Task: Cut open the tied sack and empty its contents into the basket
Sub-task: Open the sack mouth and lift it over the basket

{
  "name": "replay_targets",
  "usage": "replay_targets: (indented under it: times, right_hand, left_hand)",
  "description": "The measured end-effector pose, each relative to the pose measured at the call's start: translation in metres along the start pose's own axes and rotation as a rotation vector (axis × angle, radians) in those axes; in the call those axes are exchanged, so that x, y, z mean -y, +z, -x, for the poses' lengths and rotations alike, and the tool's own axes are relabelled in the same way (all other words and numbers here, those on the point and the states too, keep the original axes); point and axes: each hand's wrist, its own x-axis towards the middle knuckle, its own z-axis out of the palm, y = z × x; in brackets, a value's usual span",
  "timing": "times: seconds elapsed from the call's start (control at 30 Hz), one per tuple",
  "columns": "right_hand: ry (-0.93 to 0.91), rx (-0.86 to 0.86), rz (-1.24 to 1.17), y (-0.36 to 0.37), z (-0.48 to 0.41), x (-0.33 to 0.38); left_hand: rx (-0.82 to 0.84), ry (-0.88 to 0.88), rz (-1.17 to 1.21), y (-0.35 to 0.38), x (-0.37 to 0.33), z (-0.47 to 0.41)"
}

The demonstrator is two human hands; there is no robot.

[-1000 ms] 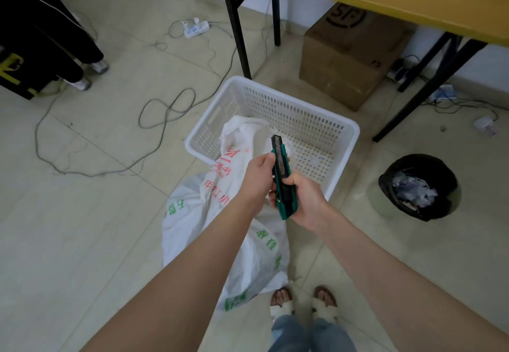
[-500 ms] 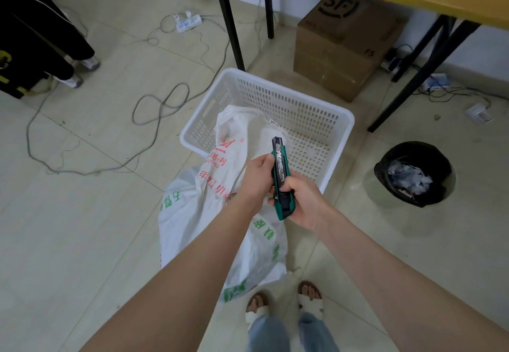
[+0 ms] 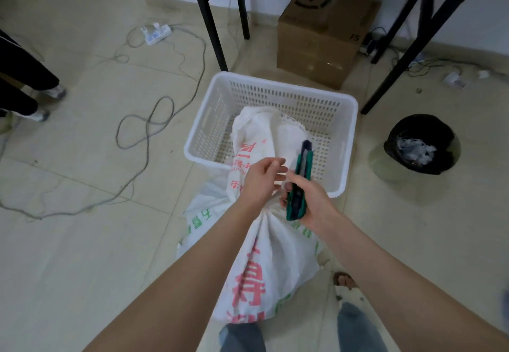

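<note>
Head-camera view, looking down past two bare forearms. I judged the step in hand to be the cutting itself, not yet begun: the sack [image 3: 259,255] was cinched shut at its gathered neck, and nothing from it had gone into the basket [image 3: 275,79].

The right hand [image 3: 312,204] was clamped round a green and black utility knife [image 3: 300,183], its tip pointing away from the body and up over the basket's near rim (I could not tell whether the blade was out). The left hand [image 3: 261,182] hovered just beside the knife, above the neck, fingers loosely apart and gripping nothing I could make out.

The next move, as I read it, called for the left hand to take the loose top and pull it taut. The knife could then come down to the tie just under the hands and cut away from the fingers.

The sack was white woven plastic with large red characters and smaller green print. Its full body sat on the tiled floor [image 3: 82,241] between the basket and the person's feet, pleats fanning out from the neck. The slack top above the tie flopped over the near rim and lay inside the basket, which was white, perforated and rectangular. A black-lined bin [image 3: 440,164] stood well apart to the right, and a cardboard box [image 3: 325,34] sat beyond the basket.
</note>
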Motion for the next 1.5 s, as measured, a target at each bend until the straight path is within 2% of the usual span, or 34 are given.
replay_targets:
  times: [0.1,0.2,0.3,0.4,0.5,0.6,0.67,0.83,0.97,1.07,1.1,1.17,1.23,1.3,1.33,1.4,1.5]
  right_hand:
    - [-0.011,-0.177,-0.064,0.009,-0.013,-0.034]
    - [-0.001,-0.339,0.054,-0.002,-0.022,-0.063]
    - [0.009,-0.470,0.222,-0.014,-0.032,-0.083]
    - [-0.056,-0.457,0.299,-0.016,-0.049,-0.094]
    - [-0.105,-0.381,0.340,-0.009,-0.067,-0.101]
    - [-0.085,-0.269,0.276,-0.002,-0.077,-0.104]
    - [-0.143,-0.277,0.258,-0.001,-0.080,-0.104]
    - [-0.326,-0.230,0.228,-0.005,-0.085,-0.101]
    - [-0.276,-0.308,0.665,-0.016,-0.105,-0.111]
    - [-0.270,-0.411,0.770,-0.018,-0.127,-0.116]
    - [-0.273,-0.457,0.749,-0.017,-0.134,-0.116]
    - [-0.256,-0.524,0.665,-0.016,-0.147,-0.112]
    - [-0.222,-0.574,0.551,-0.013,-0.154,-0.106]
    - [-0.188,-0.592,0.468,-0.012,-0.157,-0.104]
    - [-0.177,-0.592,0.452,-0.012,-0.158,-0.105]
    - [-0.176,-0.589,0.463,-0.012,-0.155,-0.108]
    - [-0.230,-0.586,0.476,-0.013,-0.143,-0.115]
  left_hand:
    - [-0.128,0.023,-0.224,-0.061,0.034,-0.005]
    - [-0.210,-0.078,-0.427,-0.105,0.069,-0.010]
    - [-0.147,-0.178,-0.473,-0.110,0.093,-0.017]
    - [-0.039,-0.149,-0.459,-0.092,0.106,-0.040]
    - [0.028,-0.093,-0.366,-0.076,0.114,-0.068]
    - [0.164,-0.203,-0.260,-0.072,0.111,-0.081]
    - [0.199,-0.246,-0.199,-0.075,0.107,-0.088]
    - [0.016,-0.125,0.187,-0.066,0.084,-0.109]
    - [-0.142,-0.103,0.279,-0.053,0.083,-0.129]
    - [-0.145,-0.120,0.319,-0.055,0.096,-0.141]
    - [-0.109,-0.094,0.273,-0.058,0.101,-0.142]
    - [-0.046,0.015,0.022,-0.068,0.110,-0.137]
    - [-0.116,0.121,-0.414,-0.082,0.125,-0.121]
    - [-0.217,0.117,-0.801,-0.093,0.148,-0.093]
    - [-0.232,0.076,-0.908,-0.098,0.163,-0.077]
    - [-0.239,-0.063,-0.971,-0.103,0.195,-0.047]
    - [-0.269,-0.264,-0.908,-0.093,0.234,-0.006]
